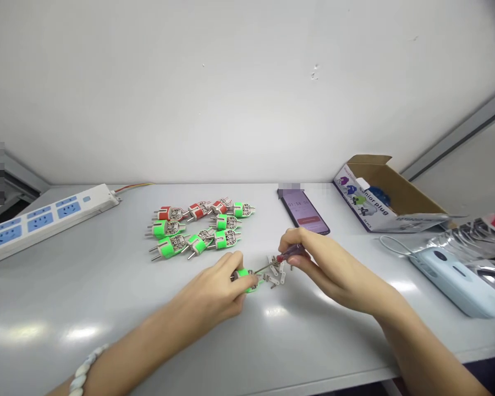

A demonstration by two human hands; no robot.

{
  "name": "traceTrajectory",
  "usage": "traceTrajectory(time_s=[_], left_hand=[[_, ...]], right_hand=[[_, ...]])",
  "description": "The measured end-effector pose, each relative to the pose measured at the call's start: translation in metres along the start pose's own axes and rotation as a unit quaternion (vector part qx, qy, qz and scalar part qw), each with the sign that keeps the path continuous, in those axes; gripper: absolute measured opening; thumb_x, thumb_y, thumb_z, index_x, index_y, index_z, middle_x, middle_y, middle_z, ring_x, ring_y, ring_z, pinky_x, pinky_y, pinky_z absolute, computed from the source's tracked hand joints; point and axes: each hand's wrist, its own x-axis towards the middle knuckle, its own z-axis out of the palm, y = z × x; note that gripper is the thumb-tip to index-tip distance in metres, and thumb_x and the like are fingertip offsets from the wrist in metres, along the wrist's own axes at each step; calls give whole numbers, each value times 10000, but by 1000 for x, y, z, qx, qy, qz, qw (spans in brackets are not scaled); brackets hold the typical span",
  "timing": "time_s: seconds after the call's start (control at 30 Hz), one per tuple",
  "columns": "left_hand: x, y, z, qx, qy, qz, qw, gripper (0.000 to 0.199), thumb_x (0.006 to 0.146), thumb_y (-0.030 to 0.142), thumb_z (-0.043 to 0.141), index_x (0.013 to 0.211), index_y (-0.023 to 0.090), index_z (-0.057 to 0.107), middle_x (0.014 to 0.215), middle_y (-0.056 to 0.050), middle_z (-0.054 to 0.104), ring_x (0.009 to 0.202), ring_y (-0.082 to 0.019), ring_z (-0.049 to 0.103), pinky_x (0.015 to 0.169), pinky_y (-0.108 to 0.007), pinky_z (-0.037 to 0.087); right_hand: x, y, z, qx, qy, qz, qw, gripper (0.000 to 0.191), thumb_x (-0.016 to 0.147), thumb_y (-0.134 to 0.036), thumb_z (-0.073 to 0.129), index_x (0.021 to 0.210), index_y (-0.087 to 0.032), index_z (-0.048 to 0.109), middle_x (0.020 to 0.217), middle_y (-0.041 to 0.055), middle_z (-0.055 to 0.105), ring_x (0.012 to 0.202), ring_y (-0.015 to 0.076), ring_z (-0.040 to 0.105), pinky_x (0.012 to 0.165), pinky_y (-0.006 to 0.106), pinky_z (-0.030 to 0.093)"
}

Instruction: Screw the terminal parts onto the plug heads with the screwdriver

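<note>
My left hand [214,289] grips a green plug body [244,280] with open terminals, and my fingers hide much of it. My right hand [325,264] pinches a small screwdriver [291,254] with a dark red handle, and its thin shaft reaches left to the plug in my left hand. Between my hands, several small metal plug pins [276,272] lie loose on the white table [107,308]. Farther back sits a loose cluster of plugs [198,228] in green and red, with metal prongs pointing in various directions.
A white power strip [37,225] with blue sockets lies at the left. A smartphone [304,212] lies at the back, beyond my right hand. At the right are an open cardboard box [379,195], a pale blue corded device [454,283], and crinkled foil packaging [470,242].
</note>
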Motion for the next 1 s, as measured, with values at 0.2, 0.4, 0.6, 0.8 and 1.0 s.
traceTrajectory(time_s=[0.2, 0.4, 0.6, 0.8, 1.0], left_hand=[[1, 3, -1, 19, -15, -1, 1000, 416, 810, -25, 442, 1024, 209, 712, 866, -18, 444, 646, -129, 400, 529, -198, 324], [1, 3, 1, 35, -9, -2, 999, 437, 804, -39, 422, 1009, 206, 720, 824, -9, 404, 628, -136, 353, 525, -217, 289], [1, 4, -3, 29, -7, 4, 1000, 432, 828, -33, 420, 1018, 212, 721, 847, -22, 457, 633, -130, 398, 521, -199, 321], [2, 4, -1, 31, -13, 3, 999, 417, 811, -24, 426, 1019, 204, 705, 848, -18, 455, 639, -132, 401, 527, -196, 333], [1, 2, 3, 52, 15, 9, 999, 402, 832, -19, 411, 981, 212, 706, 819, -8, 408, 612, -135, 337, 509, -210, 283]], right_hand=[[-4, 3, -4, -46, 6, -31, 998, 145, 1034, -119, 454, 976, -224, 535, 881, 33, 634, 755, 174, 601, 658, 288, 479], [-3, 11, 2, -211, 60, -65, 974, 308, 1074, -294, 471, 774, -224, 489, 667, -8, 474, 613, 173, 418, 549, 300, 302], [-5, 1, 1, -93, -1, -33, 995, 80, 1051, -172, 452, 1048, -227, 510, 934, 43, 635, 769, 185, 602, 672, 306, 467], [-6, 0, 3, -140, 15, -45, 989, 175, 1040, -152, 485, 879, -211, 517, 776, 12, 576, 665, 165, 509, 588, 284, 372], [-5, 0, 8, -252, 100, -94, 958, 330, 1071, -329, 498, 769, -201, 523, 650, 20, 539, 594, 176, 419, 550, 309, 294]])
